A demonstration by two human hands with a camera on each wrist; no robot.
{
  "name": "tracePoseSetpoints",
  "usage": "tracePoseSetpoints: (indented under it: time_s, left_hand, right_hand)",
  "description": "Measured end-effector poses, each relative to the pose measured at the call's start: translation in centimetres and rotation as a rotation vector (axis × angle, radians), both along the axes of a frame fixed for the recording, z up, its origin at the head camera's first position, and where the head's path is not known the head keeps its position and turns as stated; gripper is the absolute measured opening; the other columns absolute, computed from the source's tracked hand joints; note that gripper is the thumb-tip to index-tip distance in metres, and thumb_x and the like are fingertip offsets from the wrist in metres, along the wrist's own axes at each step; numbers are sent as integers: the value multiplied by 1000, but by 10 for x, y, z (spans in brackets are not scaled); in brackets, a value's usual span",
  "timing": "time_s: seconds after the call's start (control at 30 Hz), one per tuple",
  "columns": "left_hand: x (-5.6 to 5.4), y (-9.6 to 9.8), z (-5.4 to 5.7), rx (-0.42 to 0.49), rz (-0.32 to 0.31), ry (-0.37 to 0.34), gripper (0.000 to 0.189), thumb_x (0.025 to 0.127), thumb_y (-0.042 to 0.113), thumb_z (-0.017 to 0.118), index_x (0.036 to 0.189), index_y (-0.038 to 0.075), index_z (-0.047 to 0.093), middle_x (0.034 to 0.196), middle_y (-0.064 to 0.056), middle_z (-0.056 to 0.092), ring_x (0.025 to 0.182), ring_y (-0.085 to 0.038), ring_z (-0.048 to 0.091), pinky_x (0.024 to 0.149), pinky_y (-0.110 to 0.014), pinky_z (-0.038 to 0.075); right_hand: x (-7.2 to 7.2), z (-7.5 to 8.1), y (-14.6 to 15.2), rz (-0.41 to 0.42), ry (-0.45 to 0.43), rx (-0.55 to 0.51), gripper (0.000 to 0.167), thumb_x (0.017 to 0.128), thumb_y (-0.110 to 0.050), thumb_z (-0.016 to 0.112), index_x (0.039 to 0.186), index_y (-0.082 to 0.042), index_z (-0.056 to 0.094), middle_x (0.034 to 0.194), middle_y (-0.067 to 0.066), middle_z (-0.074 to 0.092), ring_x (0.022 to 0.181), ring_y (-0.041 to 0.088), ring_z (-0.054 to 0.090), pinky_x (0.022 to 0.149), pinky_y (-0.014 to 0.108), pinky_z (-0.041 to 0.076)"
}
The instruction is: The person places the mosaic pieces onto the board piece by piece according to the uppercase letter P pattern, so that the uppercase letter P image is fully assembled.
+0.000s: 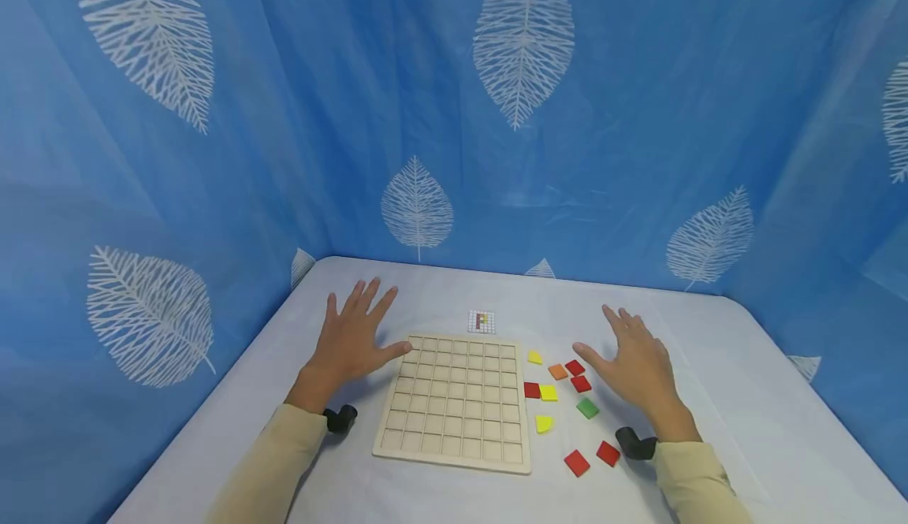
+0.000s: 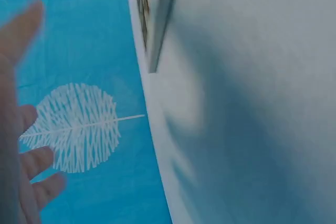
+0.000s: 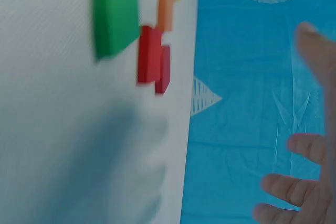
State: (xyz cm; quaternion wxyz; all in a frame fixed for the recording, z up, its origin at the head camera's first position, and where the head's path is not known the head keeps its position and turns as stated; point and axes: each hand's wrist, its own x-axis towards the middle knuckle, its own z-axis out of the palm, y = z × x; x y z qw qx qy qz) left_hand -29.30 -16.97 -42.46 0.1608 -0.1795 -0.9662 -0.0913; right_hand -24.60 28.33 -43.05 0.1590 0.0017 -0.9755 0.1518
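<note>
My left hand (image 1: 351, 344) hovers over the table just left of a wooden grid board (image 1: 454, 402), fingers spread and holding nothing; its thumb tip overlaps the board's upper left corner in the head view. To the right of the board, my right hand (image 1: 634, 358) is raised with its fingers extended, also holding nothing. Nearest to it lie red tiles (image 1: 581, 384), an orange tile (image 1: 558, 371) and a green tile (image 1: 587, 407). In the right wrist view the green tile (image 3: 115, 14) looms close. The board's square cells hold no tiles.
Beyond the board lies a small printed pattern card (image 1: 481, 321). Yellow pieces (image 1: 544, 424), some with a rounded edge, lie along the board's right side. Two more red tiles (image 1: 578, 462) sit nearer the front. A blue leaf-patterned curtain (image 1: 454, 114) surrounds the white table (image 1: 340, 484).
</note>
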Motion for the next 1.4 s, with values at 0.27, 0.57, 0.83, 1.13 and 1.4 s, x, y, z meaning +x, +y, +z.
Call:
tracePoseSetpoints:
  time_s: [0.27, 0.57, 0.83, 1.13, 1.4]
  left_hand:
    - [11, -7, 6, 145, -2, -199, 88, 87, 68, 61, 158, 24, 34, 157, -13, 43, 142, -39, 42, 108, -67, 34]
    - [16, -14, -9, 451, -119, -464, 77, 92, 47, 68, 156, 18, 37, 149, -12, 53, 135, -35, 51, 106, -61, 41]
    - [14, -16, -18, 526, -195, -511, 73, 92, 42, 71, 153, 15, 41, 145, -12, 55, 120, -29, 59, 92, -49, 50]
    - [13, -23, -30, 534, -284, -607, 68, 89, 32, 76, 148, 11, 50, 135, -14, 60, 78, -17, 50, 65, -27, 42]
    - [11, -24, -32, 506, -261, -628, 70, 83, 33, 81, 145, 17, 53, 131, -7, 61, 71, -12, 49, 62, -24, 42]
  right_hand:
    - [-8, -2, -18, 10, -113, -89, 87, 87, -58, 68, 152, -8, 41, 153, 29, 38, 140, 50, 36, 105, 71, 33]
    - [-19, 1, -31, 129, -202, -284, 68, 93, -43, 69, 149, -11, 46, 143, 23, 53, 129, 43, 52, 98, 59, 49]
    - [-27, -8, -48, 141, -240, -335, 63, 94, -41, 67, 147, -10, 49, 137, 22, 57, 118, 38, 58, 92, 53, 52]
    - [-28, -19, -62, 138, -318, -365, 59, 93, -36, 70, 143, -11, 53, 125, 18, 58, 83, 22, 57, 64, 33, 50]
    - [-33, -27, -68, 160, -273, -283, 50, 91, -27, 74, 136, -10, 60, 106, 9, 61, 84, 20, 53, 75, 35, 45]
